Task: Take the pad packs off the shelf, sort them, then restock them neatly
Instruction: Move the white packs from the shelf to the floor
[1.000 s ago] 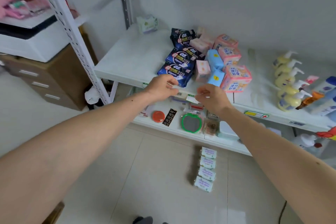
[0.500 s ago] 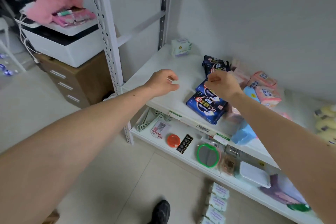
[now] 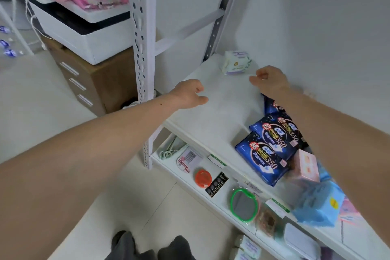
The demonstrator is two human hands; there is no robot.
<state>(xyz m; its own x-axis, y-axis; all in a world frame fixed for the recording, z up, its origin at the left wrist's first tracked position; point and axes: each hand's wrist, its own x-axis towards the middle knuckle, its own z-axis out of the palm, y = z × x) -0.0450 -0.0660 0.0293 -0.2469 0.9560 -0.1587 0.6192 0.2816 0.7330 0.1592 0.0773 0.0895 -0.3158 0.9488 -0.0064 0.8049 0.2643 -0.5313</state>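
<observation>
A white shelf board (image 3: 213,112) carries the pad packs. One white-and-green pack (image 3: 237,62) stands alone in the back left corner. Dark blue packs (image 3: 263,158) lie in a row to the right, with a pink pack (image 3: 307,165) and a light blue pack (image 3: 320,205) beyond them near the front edge. My right hand (image 3: 270,82) hovers just right of the white pack, fingers loosely curled, holding nothing. Over the bare left part of the board is my left hand (image 3: 190,95), also loosely curled and empty. My right forearm hides part of the blue row.
The rack's perforated white post (image 3: 143,53) rises at the shelf's left front corner. A white printer (image 3: 84,34) sits on a brown drawer cabinet (image 3: 99,82) to the left. The lower shelf holds a red round tin (image 3: 203,177), a green-rimmed mirror (image 3: 242,205) and small items.
Both hands left the shelf's front edge and reached up and back toward the white pack in the corner. The view swung left, so the packs on the right slid out of frame.
</observation>
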